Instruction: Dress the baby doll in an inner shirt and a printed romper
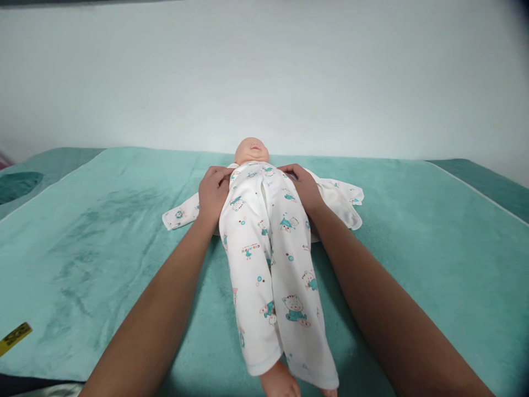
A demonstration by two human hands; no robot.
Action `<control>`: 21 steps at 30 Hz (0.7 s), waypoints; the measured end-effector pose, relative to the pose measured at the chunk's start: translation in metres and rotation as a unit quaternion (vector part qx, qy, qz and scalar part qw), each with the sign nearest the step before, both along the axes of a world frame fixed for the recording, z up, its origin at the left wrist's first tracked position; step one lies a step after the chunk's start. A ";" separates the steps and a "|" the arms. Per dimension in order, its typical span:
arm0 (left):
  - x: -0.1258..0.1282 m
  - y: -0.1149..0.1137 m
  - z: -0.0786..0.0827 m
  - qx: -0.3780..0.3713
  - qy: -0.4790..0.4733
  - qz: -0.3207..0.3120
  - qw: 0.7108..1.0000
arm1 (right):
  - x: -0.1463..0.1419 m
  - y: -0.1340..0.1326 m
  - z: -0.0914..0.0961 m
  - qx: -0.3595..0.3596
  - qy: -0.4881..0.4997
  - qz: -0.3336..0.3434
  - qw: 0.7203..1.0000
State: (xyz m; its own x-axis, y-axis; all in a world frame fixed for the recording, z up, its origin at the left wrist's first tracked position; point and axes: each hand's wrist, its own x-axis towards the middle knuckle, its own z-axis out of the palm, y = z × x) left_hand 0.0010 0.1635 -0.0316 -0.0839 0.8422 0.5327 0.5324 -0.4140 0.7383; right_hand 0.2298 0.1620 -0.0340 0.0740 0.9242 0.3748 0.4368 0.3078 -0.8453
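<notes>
A baby doll (252, 150) lies on its back, head away from me and feet toward me. White baby pants (248, 242) printed with little animals cover its legs and reach up near its chin. At the left edge of the waistband, my left hand (215, 192) is closed on the cloth. My right hand (303, 187) grips the opposite edge, its fingers bent over the fabric. A matching baby shirt (345, 204) is spread under the doll, a sleeve out to each side. One bare foot (280, 381) pokes from a pant leg; the other barely shows.
A teal plush cover (103, 259) lies beneath everything, with a pale seam along each side. Behind it rises a plain light wall (264, 71). At the lower left edge is a yellow strip with dark marks (15, 338).
</notes>
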 end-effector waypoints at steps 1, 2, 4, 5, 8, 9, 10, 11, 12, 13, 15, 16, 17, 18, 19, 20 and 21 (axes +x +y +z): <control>0.000 0.000 0.000 0.000 0.002 0.000 1.000 | 0.000 0.000 0.000 0.000 0.000 0.000 1.000; -0.001 0.001 -0.001 0.001 0.005 0.000 1.000 | 0.000 0.000 0.000 0.001 -0.001 -0.001 1.000; -0.001 0.002 -0.002 0.003 0.011 -0.001 1.000 | 0.000 0.001 -0.001 0.001 -0.002 -0.003 1.000; -0.001 0.002 -0.003 0.006 0.012 -0.002 1.000 | 0.000 0.001 -0.001 0.001 -0.003 -0.004 1.000; 0.001 -0.005 -0.002 0.029 0.004 0.015 0.999 | -0.002 -0.002 0.000 0.015 0.003 -0.010 1.000; 0.002 -0.011 0.000 0.042 0.000 0.026 0.999 | -0.003 -0.007 0.002 0.022 0.009 -0.016 1.000; 0.003 -0.020 0.002 0.053 -0.005 0.040 0.998 | -0.005 -0.014 0.005 0.030 0.016 -0.025 0.999; 0.004 -0.033 0.006 0.062 -0.008 0.054 0.997 | -0.007 -0.024 0.009 0.037 0.023 -0.034 0.998; 0.003 -0.049 0.009 0.065 -0.009 0.065 0.996 | -0.009 -0.037 0.014 0.045 0.028 -0.042 0.998; 0.002 -0.068 0.012 0.063 -0.012 0.078 0.995 | -0.012 -0.055 0.019 0.052 0.029 -0.045 0.997; -0.002 -0.117 0.014 0.049 -0.002 0.076 0.996 | -0.017 -0.099 0.030 0.069 0.011 -0.030 0.997; -0.005 -0.145 0.011 0.036 0.015 0.052 0.998 | -0.019 -0.125 0.035 0.071 -0.008 -0.010 0.997; -0.007 -0.174 0.005 0.025 0.032 0.019 0.999 | -0.021 -0.152 0.039 0.064 -0.030 0.022 0.997; -0.009 -0.203 -0.003 0.018 0.050 -0.017 0.998 | -0.023 -0.179 0.042 0.056 -0.049 0.067 0.995; -0.009 -0.231 -0.012 0.018 0.072 -0.045 0.996 | -0.025 -0.204 0.043 0.048 -0.071 0.122 0.989; -0.008 -0.255 -0.023 0.018 0.094 -0.066 0.993 | -0.027 -0.227 0.043 0.044 -0.099 0.176 0.978; -0.006 -0.276 -0.033 0.034 0.115 -0.080 0.990 | -0.030 -0.246 0.043 0.032 -0.128 0.204 0.970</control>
